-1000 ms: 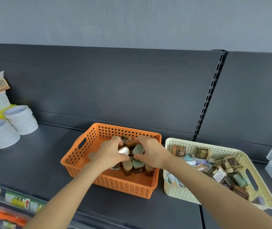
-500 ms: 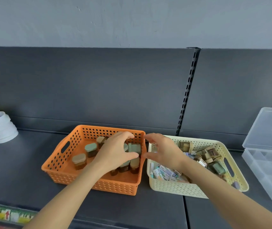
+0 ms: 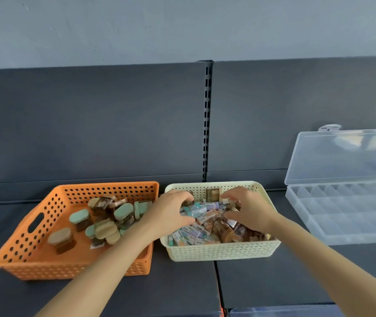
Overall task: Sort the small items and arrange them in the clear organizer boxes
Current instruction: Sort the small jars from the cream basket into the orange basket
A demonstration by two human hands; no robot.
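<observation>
1. Head view: a cream perforated plastic basket (image 3: pixel 223 251) stands on the dark grey shelf (image 3: pixel 182 291), just beside an orange perforated plastic basket (image 3: pixel 68 269) on its left.
2. The cream basket holds a heap of small pastel packets and brown boxed items (image 3: pixel 202 212).
3. The left hand (image 3: pixel 171 213) reaches across the near right corner of the orange basket into the cream one, its fingers and thumb curved down onto the pastel packets.
4. The right hand (image 3: pixel 248 211) is in the same basket from the right side, fingers bent over the brown items.
5. The heap is blurred around the fingertips, so I cannot tell whether either hand actually grasps a piece or only rests on the pile.
6. The orange basket holds small brown jars with green and beige oval lids (image 3: pixel 104 221), some upright, some tipped over.
7. A clear plastic organizer box with divided compartments (image 3: pixel 345 213) sits to the right, apart from the cream basket, its transparent lid (image 3: pixel 342 156) raised against the shelf's back panel.
</observation>
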